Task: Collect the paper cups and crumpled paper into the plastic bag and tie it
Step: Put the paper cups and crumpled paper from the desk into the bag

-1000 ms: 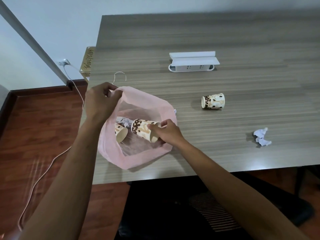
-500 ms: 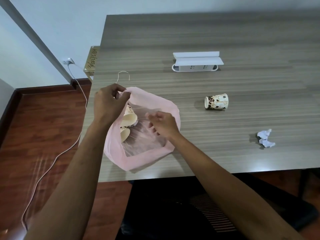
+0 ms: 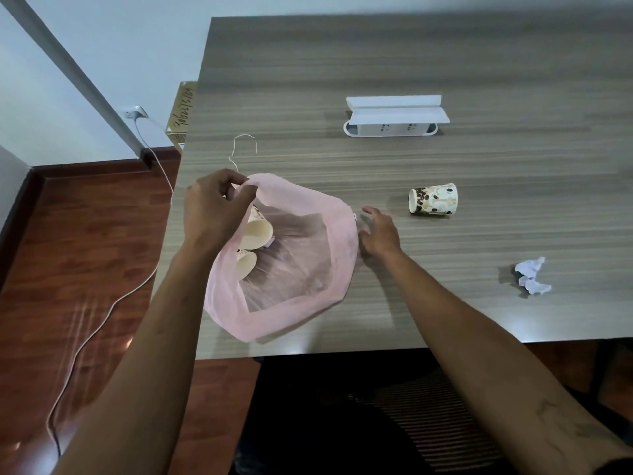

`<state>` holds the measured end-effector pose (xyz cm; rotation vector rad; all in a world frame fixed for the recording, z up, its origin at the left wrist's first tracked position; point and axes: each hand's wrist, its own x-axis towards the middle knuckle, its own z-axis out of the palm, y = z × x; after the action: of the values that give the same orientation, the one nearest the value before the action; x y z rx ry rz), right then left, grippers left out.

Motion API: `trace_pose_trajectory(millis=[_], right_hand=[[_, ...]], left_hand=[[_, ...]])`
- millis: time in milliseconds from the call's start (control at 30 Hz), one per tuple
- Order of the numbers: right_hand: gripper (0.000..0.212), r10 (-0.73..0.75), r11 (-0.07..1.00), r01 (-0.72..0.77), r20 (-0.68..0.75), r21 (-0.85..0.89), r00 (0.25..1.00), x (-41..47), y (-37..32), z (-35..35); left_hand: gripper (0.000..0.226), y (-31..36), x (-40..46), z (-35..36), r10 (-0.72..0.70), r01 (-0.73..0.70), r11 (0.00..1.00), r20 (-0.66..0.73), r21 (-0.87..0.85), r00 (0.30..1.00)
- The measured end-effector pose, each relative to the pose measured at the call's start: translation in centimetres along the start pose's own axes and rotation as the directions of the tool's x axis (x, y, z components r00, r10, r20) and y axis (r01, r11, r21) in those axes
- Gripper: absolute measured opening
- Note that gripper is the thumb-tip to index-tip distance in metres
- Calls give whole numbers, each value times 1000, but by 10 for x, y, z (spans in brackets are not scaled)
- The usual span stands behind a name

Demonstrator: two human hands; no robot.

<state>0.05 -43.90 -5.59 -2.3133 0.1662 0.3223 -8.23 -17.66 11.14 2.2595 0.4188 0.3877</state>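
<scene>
A pink plastic bag (image 3: 294, 303) lies open-mouthed near the table's front left corner. My left hand (image 3: 214, 209) pinches its far rim and holds the mouth up. Two paper cups (image 3: 257, 231) lie inside against the left wall, with a scrap of crumpled paper just showing beside them. My right hand (image 3: 380, 231) hovers just right of the bag, fingers spread, holding nothing. A brown-patterned paper cup (image 3: 433, 199) lies on its side on the table to the right of that hand. A white crumpled paper (image 3: 531, 276) lies further right, near the front edge.
The wooden table (image 3: 411, 63) carries a white socket box (image 3: 394, 116) at the back and a thin string loop (image 3: 245, 145) behind the bag. A white cable (image 3: 102, 313) runs over the floor at left. A dark chair (image 3: 376, 413) sits below the table's front edge.
My right hand dropped the cup into the bag, withdrew from its mouth and moved right over the table. My left hand kept its hold on the rim.
</scene>
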Motion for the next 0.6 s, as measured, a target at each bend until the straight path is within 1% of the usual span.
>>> trace_pose_trajectory(millis=[100, 233, 367, 433, 533, 600], right_hand=[[57, -85, 992, 92, 86, -84, 993, 15, 6, 9], [54, -131, 981, 148, 134, -127, 982, 24, 8, 16], [41, -141, 987, 146, 68, -71, 988, 23, 6, 12], [42, -116, 992, 117, 36, -53, 993, 20, 9, 9], [45, -4, 1000, 4, -30, -6, 1000, 12, 18, 0], [45, 59, 996, -53, -86, 68, 995, 5, 23, -12]], left_hand=[[4, -5, 1, -2, -8, 8, 1000, -10, -5, 1000], [3, -13, 2, -7, -12, 12, 1000, -35, 4, 999], [3, -18, 2, -8, -15, 15, 1000, -32, 19, 999], [4, -17, 3, -6, -13, 13, 1000, -25, 13, 1000], [4, -9, 3, 3, -1, 1, 1000, 7, -9, 1000], [3, 0, 4, 12, -1, 1, 1000, 28, -26, 1000]])
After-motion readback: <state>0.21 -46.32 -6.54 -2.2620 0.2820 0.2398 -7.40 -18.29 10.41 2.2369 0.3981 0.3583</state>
